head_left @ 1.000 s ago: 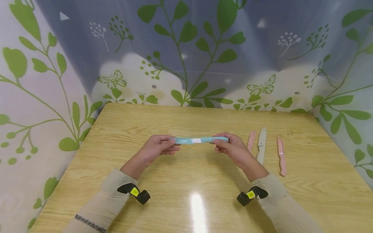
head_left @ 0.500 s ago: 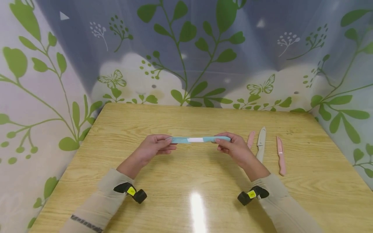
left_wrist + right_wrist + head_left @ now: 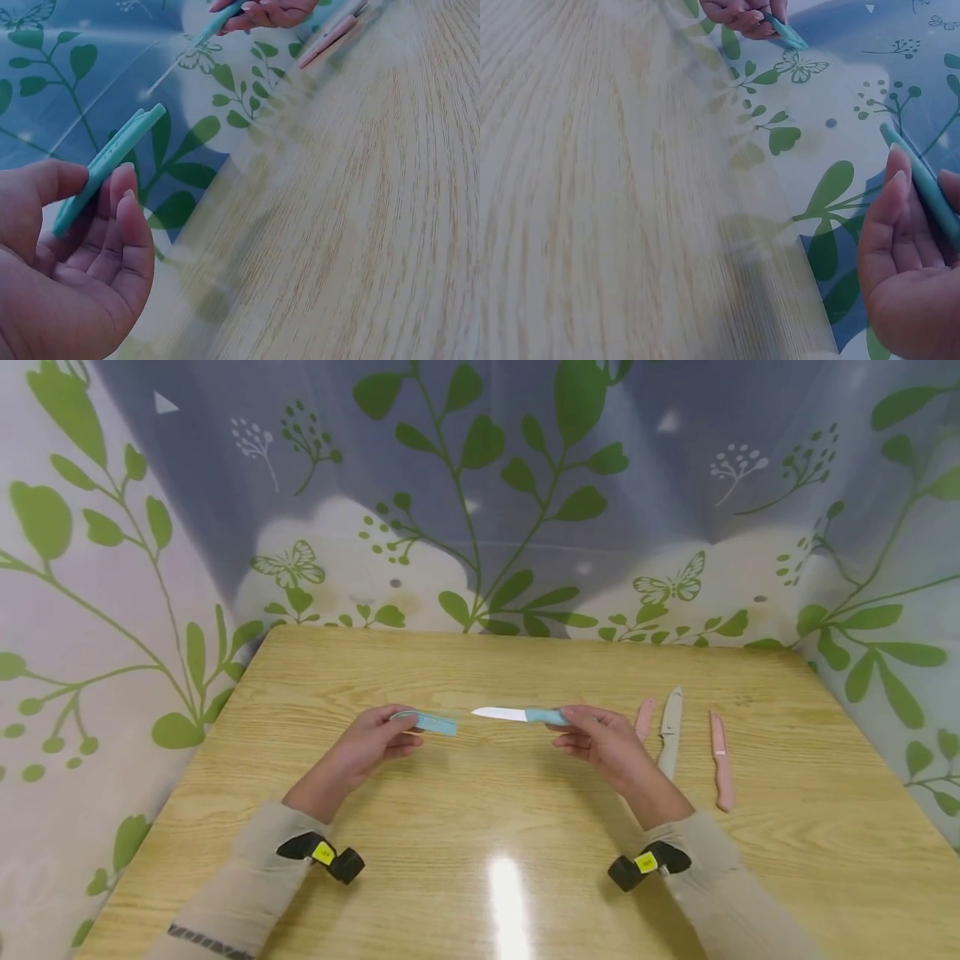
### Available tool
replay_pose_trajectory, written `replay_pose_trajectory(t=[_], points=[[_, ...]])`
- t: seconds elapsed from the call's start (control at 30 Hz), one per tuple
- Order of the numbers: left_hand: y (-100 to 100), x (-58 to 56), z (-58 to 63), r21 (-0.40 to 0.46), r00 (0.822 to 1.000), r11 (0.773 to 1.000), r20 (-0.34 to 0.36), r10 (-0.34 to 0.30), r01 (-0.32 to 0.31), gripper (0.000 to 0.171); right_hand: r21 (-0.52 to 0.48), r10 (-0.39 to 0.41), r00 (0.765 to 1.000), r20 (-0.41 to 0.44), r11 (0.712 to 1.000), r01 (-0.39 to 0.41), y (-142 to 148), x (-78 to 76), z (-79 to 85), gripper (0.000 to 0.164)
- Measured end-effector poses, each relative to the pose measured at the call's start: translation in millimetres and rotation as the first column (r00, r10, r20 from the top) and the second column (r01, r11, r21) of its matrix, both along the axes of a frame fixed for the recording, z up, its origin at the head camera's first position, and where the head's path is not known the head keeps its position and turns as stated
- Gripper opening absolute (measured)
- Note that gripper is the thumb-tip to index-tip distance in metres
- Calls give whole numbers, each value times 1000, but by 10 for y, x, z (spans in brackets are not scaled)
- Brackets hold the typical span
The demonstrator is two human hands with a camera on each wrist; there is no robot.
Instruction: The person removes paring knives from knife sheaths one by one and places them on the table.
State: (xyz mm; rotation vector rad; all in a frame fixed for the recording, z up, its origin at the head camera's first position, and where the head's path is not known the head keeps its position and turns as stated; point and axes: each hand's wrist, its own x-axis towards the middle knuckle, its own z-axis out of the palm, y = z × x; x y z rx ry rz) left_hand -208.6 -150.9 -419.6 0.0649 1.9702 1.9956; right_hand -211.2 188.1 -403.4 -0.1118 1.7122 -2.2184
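My left hand (image 3: 375, 739) pinches a teal knife sheath (image 3: 437, 724) between thumb and fingers, its mouth facing right. In the left wrist view the sheath (image 3: 112, 161) slants up past the thumb. My right hand (image 3: 603, 739) grips the teal handle of a small paring knife (image 3: 498, 714), its bare blade pointing left at the sheath. A short gap separates the blade tip from the sheath's mouth. Both are held above the wooden table (image 3: 450, 860). In the right wrist view the knife handle (image 3: 926, 184) shows between thumb and fingers, and the blade is out of sight.
To the right of my right hand lie a beige sheathed knife (image 3: 671, 735) and a pink sheathed knife (image 3: 722, 764). Another pink item (image 3: 645, 720) is partly hidden behind the hand. A leaf-patterned curtain (image 3: 480, 527) stands behind the table.
The left hand has moved left with the sheath, which has come off the knife. The blade is now fully bare; earlier only a part of it showed. The right hand has hardly moved.
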Motion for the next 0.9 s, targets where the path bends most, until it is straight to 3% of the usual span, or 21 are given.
replay_pose_trajectory(t=[0.23, 0.43, 0.6, 0.77, 0.9], points=[[-6, 8, -10, 26, 1000, 1000, 19, 5, -5, 13, -131, -6, 997, 71, 991, 15, -71, 0, 33, 21], [10, 7, -9, 44, 1000, 999, -2, -3, 4, 7, -185, 4, 996, 93, 983, 13, -167, 27, 52, 24], [25, 9, 6, 69, 1000, 998, -12, -11, 12, 10, -182, 31, 995, 94, 983, -13, -264, 63, 44, 15], [50, 12, 33, 115, 999, 992, -19, -44, 46, 14, -112, 71, 997, 10, 991, -69, -330, 95, 34, 44], [79, 8, 42, 113, 996, 990, -33, -80, 83, 13, -15, 89, 995, -51, 996, -90, -372, 109, 18, 45]])
